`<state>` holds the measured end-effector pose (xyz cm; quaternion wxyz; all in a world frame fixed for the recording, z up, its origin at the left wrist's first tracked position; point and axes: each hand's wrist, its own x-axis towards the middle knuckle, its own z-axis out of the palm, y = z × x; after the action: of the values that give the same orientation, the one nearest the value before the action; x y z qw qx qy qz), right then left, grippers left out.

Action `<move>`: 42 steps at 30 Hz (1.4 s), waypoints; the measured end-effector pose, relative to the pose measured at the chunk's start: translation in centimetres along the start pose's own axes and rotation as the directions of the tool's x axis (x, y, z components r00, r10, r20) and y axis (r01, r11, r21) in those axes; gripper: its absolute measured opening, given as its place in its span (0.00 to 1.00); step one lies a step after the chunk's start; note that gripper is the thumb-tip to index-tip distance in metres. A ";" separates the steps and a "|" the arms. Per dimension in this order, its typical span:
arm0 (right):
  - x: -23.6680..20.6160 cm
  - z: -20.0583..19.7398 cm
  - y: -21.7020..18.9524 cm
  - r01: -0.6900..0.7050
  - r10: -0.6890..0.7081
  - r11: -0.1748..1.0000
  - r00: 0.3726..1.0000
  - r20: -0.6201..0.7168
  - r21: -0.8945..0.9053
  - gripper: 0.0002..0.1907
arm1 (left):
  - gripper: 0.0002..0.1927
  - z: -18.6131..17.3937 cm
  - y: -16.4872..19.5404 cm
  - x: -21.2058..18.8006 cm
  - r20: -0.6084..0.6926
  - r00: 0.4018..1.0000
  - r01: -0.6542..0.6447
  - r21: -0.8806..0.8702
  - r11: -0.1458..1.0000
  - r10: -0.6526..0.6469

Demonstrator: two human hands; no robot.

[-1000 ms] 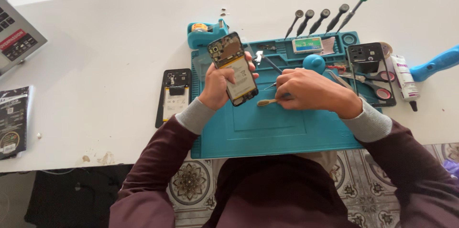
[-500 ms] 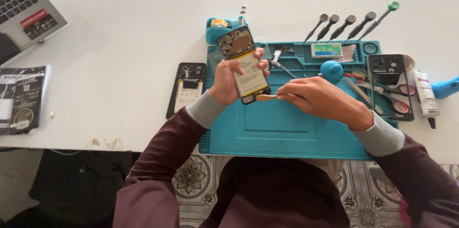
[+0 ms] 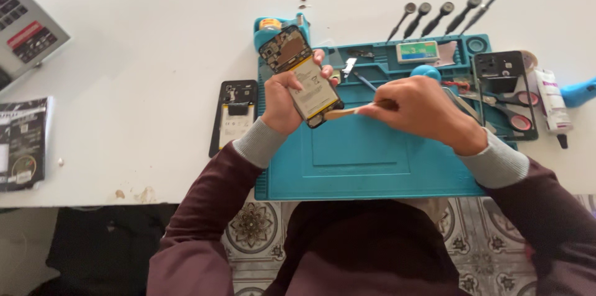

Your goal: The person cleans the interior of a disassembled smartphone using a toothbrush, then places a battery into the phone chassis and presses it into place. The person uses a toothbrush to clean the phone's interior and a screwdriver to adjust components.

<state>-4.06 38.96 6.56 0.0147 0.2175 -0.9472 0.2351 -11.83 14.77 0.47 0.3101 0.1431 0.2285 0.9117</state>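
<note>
Head view: our left hand (image 3: pixel 282 100) grips the opened phone (image 3: pixel 301 75), our right hand (image 3: pixel 422 109) clamps the pry stick (image 3: pixel 347 111) beside it; levering hard could puncture the battery (image 3: pixel 312 88).

Counter (image 3: pixel 155 35): white, stained at its near edge.
Centre: teal work mat (image 3: pixel 366 159).
Left: black phone back cover (image 3: pixel 234 116), dark packet (image 3: pixel 23 142).
Far right: row of screwdrivers (image 3: pixel 447 15), glue tube (image 3: pixel 550 104).

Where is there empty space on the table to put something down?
Bare white table lies between the laptop and the black phone cover. The blue mat's near half is free. Its far right edge is crowded with screwdrivers and scissors.
</note>
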 end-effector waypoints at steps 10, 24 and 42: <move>-0.2 -1.9 4.3 0.050 -0.067 0.987 0.991 0.115 0.150 0.11 | 0.22 0.1 -2.0 1.6 0.019 0.998 0.048 0.163 0.986 -0.052; -1.8 -0.2 1.9 0.030 -0.012 0.952 0.998 -0.059 0.304 0.13 | 0.23 0.8 -0.6 0.4 -0.188 0.921 -0.293 0.239 0.926 0.340; -1.7 -0.3 -2.0 0.011 0.023 0.942 0.995 -0.097 0.335 0.17 | 0.27 1.8 -0.1 -2.1 -0.082 0.977 -0.180 0.187 0.966 0.197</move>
<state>-1.71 38.23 7.44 0.0241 0.2017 -0.8923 0.4031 -9.43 14.11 1.67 0.1960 0.1456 0.3097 0.9189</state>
